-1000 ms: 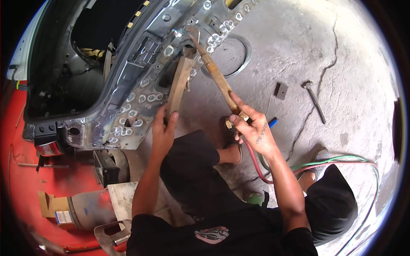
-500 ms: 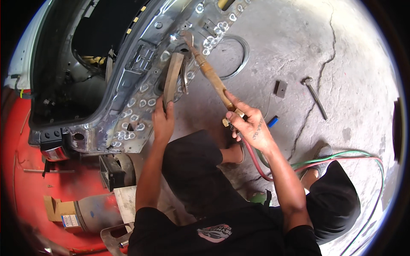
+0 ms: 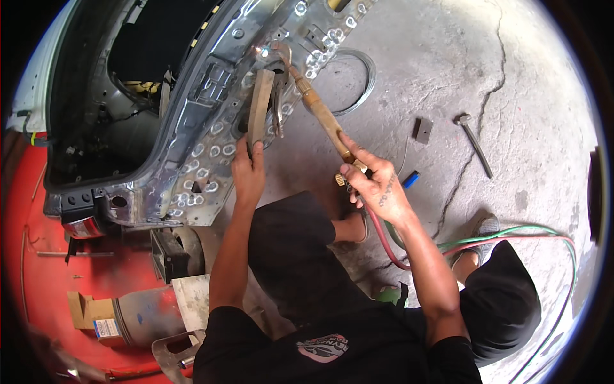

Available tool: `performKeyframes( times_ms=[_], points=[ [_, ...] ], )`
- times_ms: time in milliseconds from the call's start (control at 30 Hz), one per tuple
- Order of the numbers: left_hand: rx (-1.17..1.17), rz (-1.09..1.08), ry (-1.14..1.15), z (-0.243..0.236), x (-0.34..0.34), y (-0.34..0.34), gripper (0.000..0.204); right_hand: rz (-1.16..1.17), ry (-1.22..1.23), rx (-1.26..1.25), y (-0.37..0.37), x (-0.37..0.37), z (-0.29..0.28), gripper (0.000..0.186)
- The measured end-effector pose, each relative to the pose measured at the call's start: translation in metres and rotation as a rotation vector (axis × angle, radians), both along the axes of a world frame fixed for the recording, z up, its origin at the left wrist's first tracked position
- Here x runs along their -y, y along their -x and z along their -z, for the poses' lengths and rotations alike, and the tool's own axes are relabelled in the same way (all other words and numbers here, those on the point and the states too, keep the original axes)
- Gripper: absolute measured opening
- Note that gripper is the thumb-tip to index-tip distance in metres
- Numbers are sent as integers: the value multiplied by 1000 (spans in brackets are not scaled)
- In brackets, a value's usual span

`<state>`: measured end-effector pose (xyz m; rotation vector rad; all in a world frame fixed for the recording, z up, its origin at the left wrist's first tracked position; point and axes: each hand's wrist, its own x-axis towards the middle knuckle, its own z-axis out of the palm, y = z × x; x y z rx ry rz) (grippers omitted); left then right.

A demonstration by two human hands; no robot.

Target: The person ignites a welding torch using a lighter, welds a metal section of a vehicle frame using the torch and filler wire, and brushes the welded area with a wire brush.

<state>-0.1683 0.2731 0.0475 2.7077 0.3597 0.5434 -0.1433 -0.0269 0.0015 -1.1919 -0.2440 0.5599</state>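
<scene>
My left hand (image 3: 249,169) grips the lower end of a pale brown bar (image 3: 259,102), apparently wood, held against a grey metal car-body panel (image 3: 214,121) dotted with shiny round spots. Beside the bar, a clamp-like metal tool (image 3: 277,110) hangs at an opening in the panel. My right hand (image 3: 377,185) is closed on a brass torch (image 3: 320,109) with red and green hoses. Its copper tip reaches a small bright glint (image 3: 265,51) on the panel just above the bar; I cannot tell whether it touches.
On the cracked concrete floor (image 3: 531,128) lie a wire coil (image 3: 371,77), a dark metal block (image 3: 423,130), a hammer-like tool (image 3: 474,145) and a blue object (image 3: 411,179). Hoses (image 3: 531,229) loop by my right foot. A cylinder (image 3: 144,317) and cardboard box (image 3: 83,310) sit lower left.
My left hand and the bar have moved up and left along the panel, showing more of the clamp-like tool. The torch has shifted only slightly, its tip still at the panel.
</scene>
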Motion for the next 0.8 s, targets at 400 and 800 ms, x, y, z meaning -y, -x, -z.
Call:
performKeyframes(
  times_ms=[400, 800],
  points=[
    [94, -38, -277, 17, 15, -55, 41, 83, -84, -40, 6, 19, -1, 61],
    [82, -50, -259, 12, 14, -37, 40, 37, -121, -82, 11, 19, 2, 72]
  ],
)
